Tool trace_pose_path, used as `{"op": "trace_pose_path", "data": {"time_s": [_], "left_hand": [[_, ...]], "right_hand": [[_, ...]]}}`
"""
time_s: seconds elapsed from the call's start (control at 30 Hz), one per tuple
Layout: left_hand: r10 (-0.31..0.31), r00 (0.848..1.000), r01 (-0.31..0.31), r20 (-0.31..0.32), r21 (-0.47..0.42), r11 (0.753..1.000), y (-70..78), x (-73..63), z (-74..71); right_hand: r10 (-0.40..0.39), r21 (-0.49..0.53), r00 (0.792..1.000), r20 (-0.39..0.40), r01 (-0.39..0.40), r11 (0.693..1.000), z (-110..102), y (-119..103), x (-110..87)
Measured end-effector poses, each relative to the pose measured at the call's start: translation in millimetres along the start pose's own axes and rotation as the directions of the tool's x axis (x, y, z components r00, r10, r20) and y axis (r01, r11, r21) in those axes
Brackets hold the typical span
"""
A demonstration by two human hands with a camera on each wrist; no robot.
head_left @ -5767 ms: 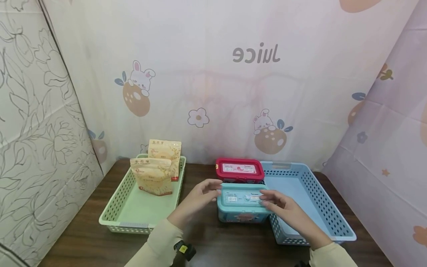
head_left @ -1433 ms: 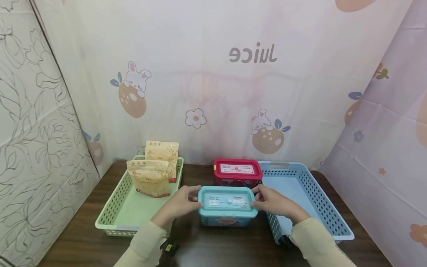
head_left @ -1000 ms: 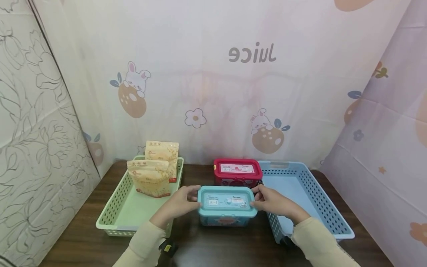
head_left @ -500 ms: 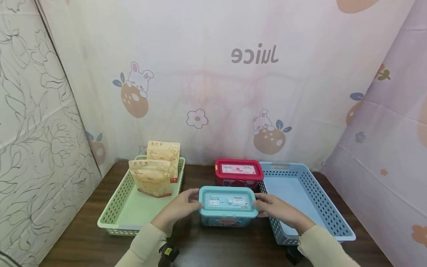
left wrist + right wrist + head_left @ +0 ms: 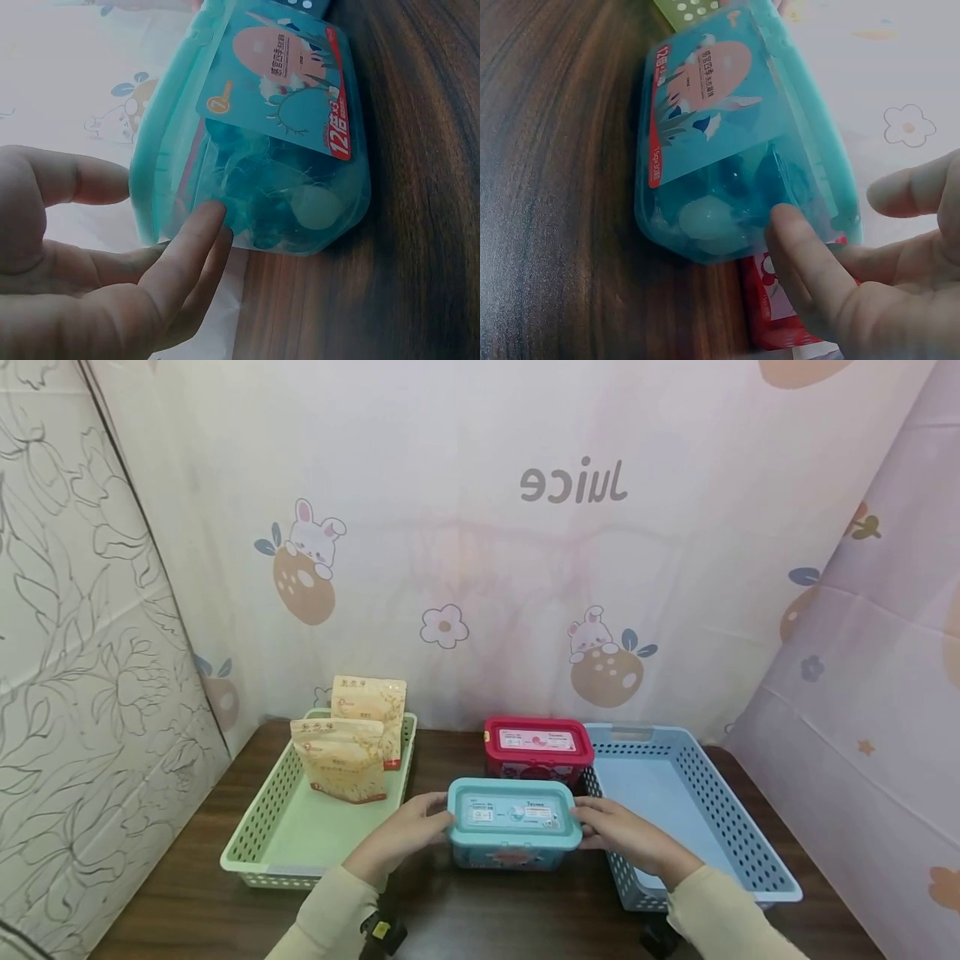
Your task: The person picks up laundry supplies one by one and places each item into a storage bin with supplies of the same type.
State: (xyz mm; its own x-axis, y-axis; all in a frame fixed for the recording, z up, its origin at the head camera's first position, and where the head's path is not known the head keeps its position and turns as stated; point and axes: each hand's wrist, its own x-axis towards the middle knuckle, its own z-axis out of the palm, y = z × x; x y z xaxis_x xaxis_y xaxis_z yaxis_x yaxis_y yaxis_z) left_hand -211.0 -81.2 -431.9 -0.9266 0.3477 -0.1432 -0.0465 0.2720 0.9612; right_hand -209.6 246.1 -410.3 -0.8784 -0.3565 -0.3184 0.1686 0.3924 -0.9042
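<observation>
A teal, clear-walled box of laundry pods [image 5: 513, 816] stands upright on the dark wooden table, its lid on; rounded pods show through its walls in both wrist views. My left hand [image 5: 401, 835] is at its left end, the thumb at the lid's edge and straight fingertips against the side wall in the left wrist view. At the opposite end is my right hand [image 5: 626, 833]. In the right wrist view, its fingertips [image 5: 787, 217] meet the wall while the thumb stands off the lid. Just behind sits a red box [image 5: 538, 745] of similar shape, lidded too.
On the left, a green basket [image 5: 277, 814] holds two yellow pouches [image 5: 341, 760] standing at its back. A blue basket [image 5: 701, 793] is at the right, beside the red box. A printed curtain [image 5: 457, 543] hangs behind the table.
The teal box has come left and slightly nearer since the first frame, with both hands closing in on its ends. More recently, my right hand has shifted slightly lower along its end; the box stays put.
</observation>
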Motion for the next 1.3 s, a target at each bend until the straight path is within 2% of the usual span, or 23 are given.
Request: {"op": "trace_pose_path", "data": {"time_s": [0.3, 0.53, 0.73, 1.0, 1.13, 1.3], "left_hand": [[-0.008, 1.0, 0.008, 0.007, -0.011, 1.0, 0.3, -0.7, 1.4], [0.03, 0.999, -0.03, 0.01, -0.055, 0.998, -0.8, -0.5, 1.5], [0.018, 1.0, -0.018, 0.009, -0.079, 0.997, -2.0, -0.5, 1.3], [0.032, 0.999, -0.031, 0.017, -0.088, 0.996, -0.6, -1.5, 0.5], [0.058, 0.998, -0.056, 0.018, -0.102, 0.993, 1.0, -1.9, -1.1], [0.066, 0.998, -0.066, -0.004, -0.108, 0.992, 4.5, -3.3, -4.3]], "right_hand": [[-0.033, 0.019, 0.999, 0.025, 0.033, 0.999, -2.1, 2.4, 0.5], [-0.051, 0.008, 0.998, 0.035, 0.05, 0.999, -2.9, 3.3, 1.2], [-0.068, 0.013, 0.997, 0.039, 0.067, 0.998, -3.1, 3.2, 1.1], [-0.073, 0.015, 0.997, 0.029, 0.073, 0.997, -2.8, 3.0, -0.5], [-0.08, 0.02, 0.997, 0.021, 0.08, 0.997, -4.2, 3.7, -0.3], [-0.066, 0.024, 0.997, -0.035, 0.067, 0.997, -5.8, 1.5, -0.7]]}}
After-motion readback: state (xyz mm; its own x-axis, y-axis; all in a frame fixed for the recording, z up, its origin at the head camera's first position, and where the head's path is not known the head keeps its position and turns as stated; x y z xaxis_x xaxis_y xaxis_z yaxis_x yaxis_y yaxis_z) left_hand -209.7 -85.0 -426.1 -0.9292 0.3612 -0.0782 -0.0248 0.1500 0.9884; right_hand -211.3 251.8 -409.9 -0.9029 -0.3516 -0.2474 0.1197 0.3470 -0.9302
